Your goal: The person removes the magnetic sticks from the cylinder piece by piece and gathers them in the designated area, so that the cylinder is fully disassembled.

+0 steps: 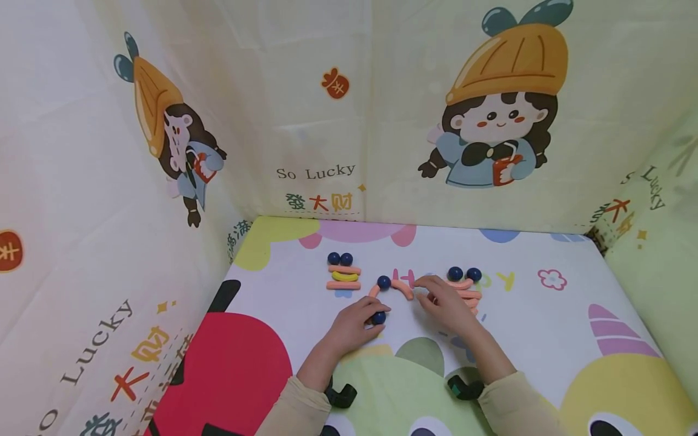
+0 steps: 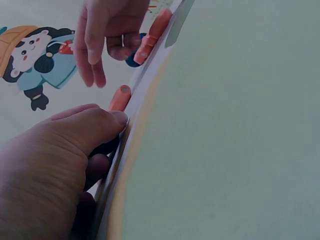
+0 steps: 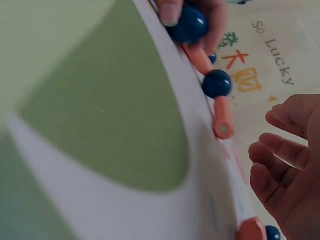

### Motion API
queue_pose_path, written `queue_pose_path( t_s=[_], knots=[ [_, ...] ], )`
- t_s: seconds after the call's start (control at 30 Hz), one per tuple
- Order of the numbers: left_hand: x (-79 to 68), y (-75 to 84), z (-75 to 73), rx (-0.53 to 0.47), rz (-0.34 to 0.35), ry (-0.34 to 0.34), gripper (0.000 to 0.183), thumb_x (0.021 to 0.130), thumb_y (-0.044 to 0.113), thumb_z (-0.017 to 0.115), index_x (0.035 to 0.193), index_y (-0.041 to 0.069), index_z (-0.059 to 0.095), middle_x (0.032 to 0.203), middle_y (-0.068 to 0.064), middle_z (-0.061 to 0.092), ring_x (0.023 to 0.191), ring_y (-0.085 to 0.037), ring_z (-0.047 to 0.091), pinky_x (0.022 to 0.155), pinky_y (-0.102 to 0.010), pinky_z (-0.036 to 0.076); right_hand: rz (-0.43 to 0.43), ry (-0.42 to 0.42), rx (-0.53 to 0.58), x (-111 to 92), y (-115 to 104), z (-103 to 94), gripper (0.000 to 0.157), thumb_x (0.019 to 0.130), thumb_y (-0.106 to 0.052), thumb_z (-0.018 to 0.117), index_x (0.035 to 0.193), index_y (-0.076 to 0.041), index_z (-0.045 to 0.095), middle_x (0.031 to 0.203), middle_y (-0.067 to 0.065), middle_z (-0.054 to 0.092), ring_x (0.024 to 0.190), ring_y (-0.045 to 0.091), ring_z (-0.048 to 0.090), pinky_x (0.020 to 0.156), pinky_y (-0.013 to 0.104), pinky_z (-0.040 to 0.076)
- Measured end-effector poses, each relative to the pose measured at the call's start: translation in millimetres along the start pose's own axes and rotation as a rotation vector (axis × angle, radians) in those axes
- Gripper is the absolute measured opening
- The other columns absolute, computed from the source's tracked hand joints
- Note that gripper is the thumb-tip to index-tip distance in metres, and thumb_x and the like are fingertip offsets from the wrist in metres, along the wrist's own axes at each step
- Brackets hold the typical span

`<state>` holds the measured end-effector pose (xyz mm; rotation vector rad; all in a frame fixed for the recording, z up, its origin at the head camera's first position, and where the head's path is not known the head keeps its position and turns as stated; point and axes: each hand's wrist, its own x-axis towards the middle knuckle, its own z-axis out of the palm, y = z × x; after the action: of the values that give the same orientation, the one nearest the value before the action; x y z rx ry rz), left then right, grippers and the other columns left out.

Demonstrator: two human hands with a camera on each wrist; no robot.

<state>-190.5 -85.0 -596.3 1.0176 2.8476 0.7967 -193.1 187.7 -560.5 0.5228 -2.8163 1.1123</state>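
Observation:
My left hand (image 1: 354,326) holds a dark blue ball (image 1: 378,317) between thumb and fingers, low on the mat. In the right wrist view this ball (image 3: 190,24) meets a salmon stick (image 3: 199,59), which leads to a second dark blue ball (image 3: 217,83). From that second ball (image 1: 384,283) a curved salmon stick (image 1: 403,289) runs off to the right in the head view. Just right of this stick's end hovers my right hand (image 1: 444,304), its fingers loosely bent around nothing.
At the left stands a group of two blue balls (image 1: 340,259), salmon sticks (image 1: 343,286) and a curved yellow stick (image 1: 345,277). Another group of blue balls (image 1: 455,274) and stacked salmon sticks (image 1: 470,295) lies beyond my right hand. Printed cloth walls (image 1: 392,121) surround the patterned mat (image 1: 523,327).

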Motion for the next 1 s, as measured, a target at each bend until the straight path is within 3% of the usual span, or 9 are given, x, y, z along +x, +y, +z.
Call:
queue_pose_path(
  t_s=[0.33,0.5,0.7,1.0],
  knots=[
    [-0.4,1.5,-2.4,0.003,0.004,-0.004,0.039,0.095,0.034,0.066,0.133,0.033,0.059,0.128,0.008,0.056,0.092,-0.003,0.057,0.084,-0.023,0.05,0.111,-0.037,0.011,3,-3,26.8,0.032,0.1,-0.028,0.059,0.131,-0.026,0.063,0.142,0.003,0.055,0.097,0.019,0.06,0.086,0.042,0.051],
    [-1.2,2.2,-4.4,-0.018,-0.013,-0.009,0.039,0.095,0.033,0.067,0.132,0.032,0.059,0.128,0.008,0.057,0.094,-0.004,0.058,0.085,-0.025,0.05,0.16,-0.041,-0.043,3,-3,35.9,0.034,0.1,-0.031,0.059,0.134,-0.028,0.061,0.137,0.001,0.058,0.103,0.02,0.06,0.088,0.044,0.05],
    [-0.5,1.1,-2.3,-0.03,-0.026,-0.016,0.038,0.096,0.036,0.065,0.133,0.032,0.059,0.129,0.009,0.057,0.092,-0.002,0.056,0.084,-0.023,0.049,0.178,-0.014,-0.096,1,-4,41.4,0.035,0.1,-0.035,0.057,0.134,-0.03,0.061,0.143,0.002,0.055,0.123,0.027,0.06,0.098,0.051,0.049],
    [0.2,-0.8,0.5,-0.049,-0.076,-0.016,0.043,0.1,0.048,0.052,0.14,0.033,0.053,0.121,0.012,0.061,0.087,-0.004,0.053,0.081,-0.024,0.045,0.172,-0.014,-0.115,1,-5,40.8,0.032,0.099,-0.035,0.058,0.131,-0.03,0.063,0.139,0.001,0.057,0.115,0.025,0.062,0.095,0.049,0.051]
  ],
)
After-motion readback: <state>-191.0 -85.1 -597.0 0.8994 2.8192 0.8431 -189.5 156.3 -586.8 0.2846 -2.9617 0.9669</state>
